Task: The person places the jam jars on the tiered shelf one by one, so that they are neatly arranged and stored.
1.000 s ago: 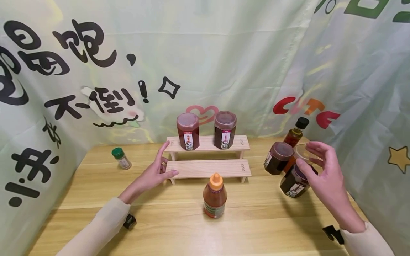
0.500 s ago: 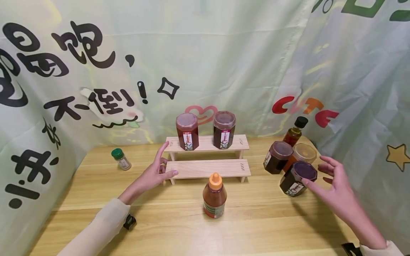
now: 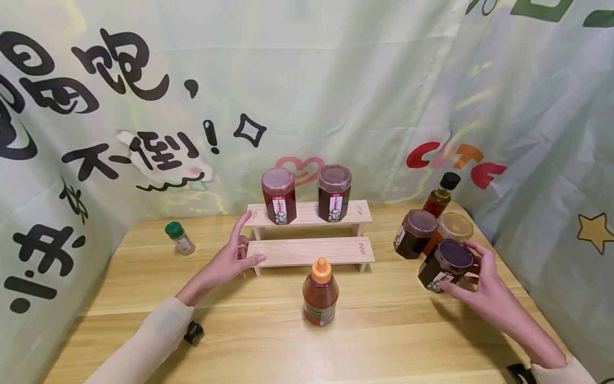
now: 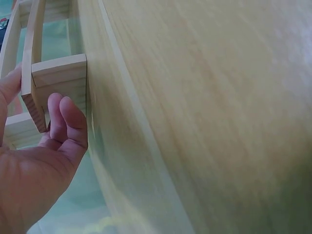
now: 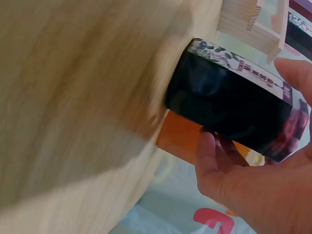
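Note:
My right hand grips a dark hexagonal jar at the right of the table, thumb by its label and fingers behind it. In the right wrist view the jar leans across an orange jar. My left hand holds the left end of a two-step wooden display stand. Its thumb lies on the lower step and its index finger reaches the upper one. In the left wrist view the stand's board end sits between thumb and fingers.
A red jar and a dark jar stand on the upper step. A squeeze bottle is in front. Another dark jar, an amber-lidded jar and a black-capped bottle cluster right. A green-capped shaker stands left.
My right hand has come down from above the right-hand jars, passed to the right side of the front dark jar and closed round it. My left hand stays on the stand.

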Demonstrator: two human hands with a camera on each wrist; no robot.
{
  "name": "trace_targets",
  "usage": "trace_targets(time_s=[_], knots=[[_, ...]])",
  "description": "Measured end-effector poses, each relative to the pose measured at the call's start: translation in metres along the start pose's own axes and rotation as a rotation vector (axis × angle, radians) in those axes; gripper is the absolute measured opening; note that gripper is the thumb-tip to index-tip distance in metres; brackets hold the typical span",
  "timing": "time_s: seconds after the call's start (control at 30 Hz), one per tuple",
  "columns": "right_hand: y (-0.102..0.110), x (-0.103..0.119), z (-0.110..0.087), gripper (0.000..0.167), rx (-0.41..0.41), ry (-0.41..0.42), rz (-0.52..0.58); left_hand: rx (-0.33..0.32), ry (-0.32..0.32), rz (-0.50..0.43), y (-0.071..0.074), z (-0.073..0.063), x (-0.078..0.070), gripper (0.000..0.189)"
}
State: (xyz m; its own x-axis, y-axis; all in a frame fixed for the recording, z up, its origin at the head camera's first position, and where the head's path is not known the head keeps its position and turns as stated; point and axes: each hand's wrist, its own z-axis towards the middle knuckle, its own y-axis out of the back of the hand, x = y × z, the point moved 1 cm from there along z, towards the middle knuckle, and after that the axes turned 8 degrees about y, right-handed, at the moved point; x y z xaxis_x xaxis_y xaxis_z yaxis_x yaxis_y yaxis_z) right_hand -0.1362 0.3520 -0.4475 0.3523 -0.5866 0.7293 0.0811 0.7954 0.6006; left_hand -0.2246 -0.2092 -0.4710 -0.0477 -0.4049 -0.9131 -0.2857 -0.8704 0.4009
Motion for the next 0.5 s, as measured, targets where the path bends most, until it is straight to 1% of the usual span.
trace_targets(time_s=[0.27,0.4,0.5], knots=[[0.002,-0.01,0.006,0.102,0.026,0.049,-0.001,0.007,-0.015,0.027,0.002,0.001,0.0,0.115],[0.004,-0.013,0.007,0.101,0.036,0.051,-0.005,0.01,-0.018,0.046,0.002,0.002,0.0,0.115],[0.006,-0.011,0.006,0.1,0.038,0.031,-0.076,0.008,-0.033,0.05,0.002,0.001,-0.002,0.115]])
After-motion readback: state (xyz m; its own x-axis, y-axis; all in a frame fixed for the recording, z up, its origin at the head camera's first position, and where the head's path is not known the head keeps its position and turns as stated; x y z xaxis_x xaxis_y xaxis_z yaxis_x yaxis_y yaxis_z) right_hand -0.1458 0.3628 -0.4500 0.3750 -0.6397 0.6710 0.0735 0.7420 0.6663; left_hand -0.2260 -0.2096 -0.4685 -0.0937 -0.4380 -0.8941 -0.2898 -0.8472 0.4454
